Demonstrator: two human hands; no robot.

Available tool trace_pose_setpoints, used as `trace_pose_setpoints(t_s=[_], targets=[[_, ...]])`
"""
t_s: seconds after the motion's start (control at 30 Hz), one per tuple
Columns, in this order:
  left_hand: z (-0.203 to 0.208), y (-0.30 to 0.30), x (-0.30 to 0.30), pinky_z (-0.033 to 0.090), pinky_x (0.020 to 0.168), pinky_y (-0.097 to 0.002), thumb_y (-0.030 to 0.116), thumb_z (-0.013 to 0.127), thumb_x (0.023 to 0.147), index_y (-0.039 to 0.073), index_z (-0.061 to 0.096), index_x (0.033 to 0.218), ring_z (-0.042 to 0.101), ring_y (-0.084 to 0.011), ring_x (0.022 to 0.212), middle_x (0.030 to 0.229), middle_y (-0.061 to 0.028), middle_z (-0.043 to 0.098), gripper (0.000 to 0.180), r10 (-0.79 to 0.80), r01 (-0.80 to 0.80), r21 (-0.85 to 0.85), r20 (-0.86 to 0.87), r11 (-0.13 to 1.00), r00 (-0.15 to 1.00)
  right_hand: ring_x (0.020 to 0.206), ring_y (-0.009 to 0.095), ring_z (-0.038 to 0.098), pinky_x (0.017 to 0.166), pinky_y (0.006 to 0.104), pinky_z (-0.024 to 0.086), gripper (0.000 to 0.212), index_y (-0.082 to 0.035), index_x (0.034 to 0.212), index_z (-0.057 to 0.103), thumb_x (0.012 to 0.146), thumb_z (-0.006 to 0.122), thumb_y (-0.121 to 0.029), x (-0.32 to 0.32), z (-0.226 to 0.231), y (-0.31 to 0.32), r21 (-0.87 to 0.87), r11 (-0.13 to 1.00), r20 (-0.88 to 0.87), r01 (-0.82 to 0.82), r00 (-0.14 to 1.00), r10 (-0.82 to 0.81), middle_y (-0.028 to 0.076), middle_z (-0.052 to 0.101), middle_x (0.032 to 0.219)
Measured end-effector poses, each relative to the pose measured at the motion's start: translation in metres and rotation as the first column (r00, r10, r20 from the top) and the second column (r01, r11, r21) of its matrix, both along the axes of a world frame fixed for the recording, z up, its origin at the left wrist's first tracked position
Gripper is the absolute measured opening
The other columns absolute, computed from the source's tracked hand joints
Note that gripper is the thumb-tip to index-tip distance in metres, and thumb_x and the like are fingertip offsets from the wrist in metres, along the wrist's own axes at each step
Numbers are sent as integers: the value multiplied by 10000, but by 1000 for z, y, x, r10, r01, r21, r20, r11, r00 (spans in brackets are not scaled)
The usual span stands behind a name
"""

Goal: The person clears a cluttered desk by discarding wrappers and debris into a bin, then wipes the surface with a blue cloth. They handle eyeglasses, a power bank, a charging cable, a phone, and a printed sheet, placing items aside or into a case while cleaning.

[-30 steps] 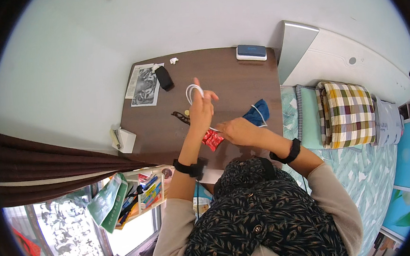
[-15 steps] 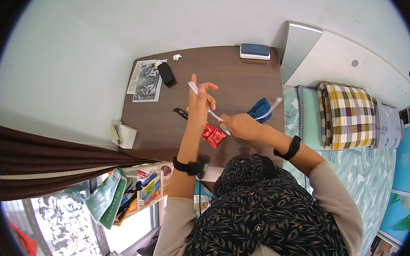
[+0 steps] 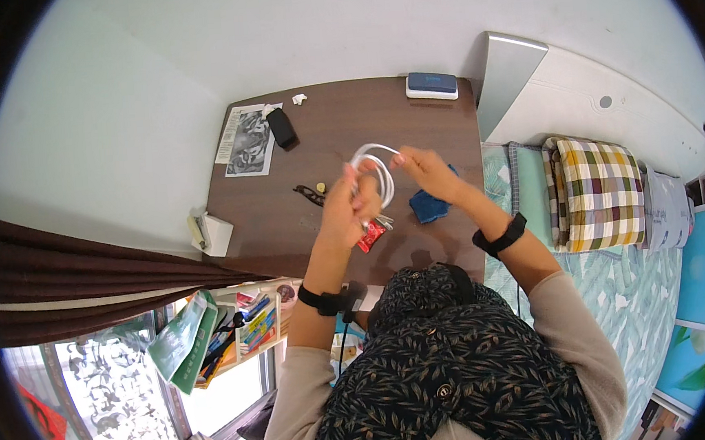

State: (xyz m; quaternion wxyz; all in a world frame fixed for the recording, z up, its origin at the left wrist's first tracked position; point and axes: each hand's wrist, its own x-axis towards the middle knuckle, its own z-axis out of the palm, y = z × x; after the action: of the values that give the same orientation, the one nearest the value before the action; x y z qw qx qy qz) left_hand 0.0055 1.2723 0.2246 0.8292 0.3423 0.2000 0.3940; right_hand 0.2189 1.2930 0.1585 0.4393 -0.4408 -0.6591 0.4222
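Loops of a white cable (image 3: 388, 186) stand out from my left hand (image 3: 350, 204), whose fingers are closed round them. My right hand (image 3: 428, 171) pinches the same cable to the right of the loops, with a strand running between both hands. Just below the loops lie a red packet (image 3: 371, 237) and a small metal object, perhaps nail clippers, partly hidden by my left hand. A folded dark blue cloth (image 3: 428, 206) rests under my right forearm. Left of my left hand are a dark brown hair clip (image 3: 310, 194) and a small round yellowish thing (image 3: 321, 188).
The brown table (image 3: 345, 114) bears a printed sheet (image 3: 247, 146), a black case (image 3: 282, 128), a crumpled tissue (image 3: 300, 99) and a blue-and-white box (image 3: 431, 85). A white box (image 3: 217, 235) stands at its left edge. A bed with a checked pillow (image 3: 597, 192) adjoins the right side.
The cable has gone from a nearly straight bundle to round loops at my left hand. My right hand has moved up and a little right, its fingers still on the cable.
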Motion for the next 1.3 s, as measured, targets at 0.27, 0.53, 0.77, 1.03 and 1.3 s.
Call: trace_pose_setpoints(t_s=[0.27, 0.53, 0.77, 1.03, 1.3], targets=[[-19, 16, 3, 237, 441, -223, 452, 336, 1078, 138, 467, 855, 225, -63, 434, 596, 43, 301, 406, 113, -45, -171, 415, 984, 903, 620, 88, 487, 560, 234, 393, 263, -50, 1032, 661, 1046, 481, -241, -44, -36, -24, 282, 959, -33, -29, 999, 40, -6, 542, 765], [-28, 8, 12, 242, 415, -216, 437, 341, 1082, 138, 417, 818, 239, -68, 428, 607, 35, 299, 406, 212, -166, -204, 229, 965, 950, 782, 122, 644, 731, 263, 546, 200, -33, 1071, 619, 1035, 515, -199, -23, 5, -15, -454, 776, -777, -437, 620, -106, 33, 669, 909], [-25, 5, 15, 290, 424, -208, 411, 402, 1075, 116, 433, 832, 337, -61, 462, 653, 20, 387, 383, 298, -300, -2, -109, 954, 948, 908, 158, 663, 863, 315, 550, 205, -40, 1083, 610, 1046, 493, -205, -23, -4, -19, -472, 701, -858, -534, 460, -227, 53, 680, 975], [-36, 6, 21, 314, 435, -203, 388, 460, 1061, 88, 490, 875, 389, -56, 507, 708, 16, 430, 354, 410, -417, 36, -273, 908, 870, 865, 140, 647, 805, 289, 541, 181, -81, 1095, 594, 1051, 489, -221, -26, -24, -15, -491, 722, -842, -487, 478, -251, 38, 674, 965], [-46, 9, 26, 318, 464, -191, 367, 495, 1053, 86, 519, 890, 390, -47, 623, 750, 37, 392, 326, 493, -501, 73, -346, 862, 798, 874, 96, 639, 796, 269, 546, 201, -66, 1093, 623, 1040, 521, -230, -26, -27, -13, -475, 697, -861, -538, 447, -242, 17, 659, 956]])
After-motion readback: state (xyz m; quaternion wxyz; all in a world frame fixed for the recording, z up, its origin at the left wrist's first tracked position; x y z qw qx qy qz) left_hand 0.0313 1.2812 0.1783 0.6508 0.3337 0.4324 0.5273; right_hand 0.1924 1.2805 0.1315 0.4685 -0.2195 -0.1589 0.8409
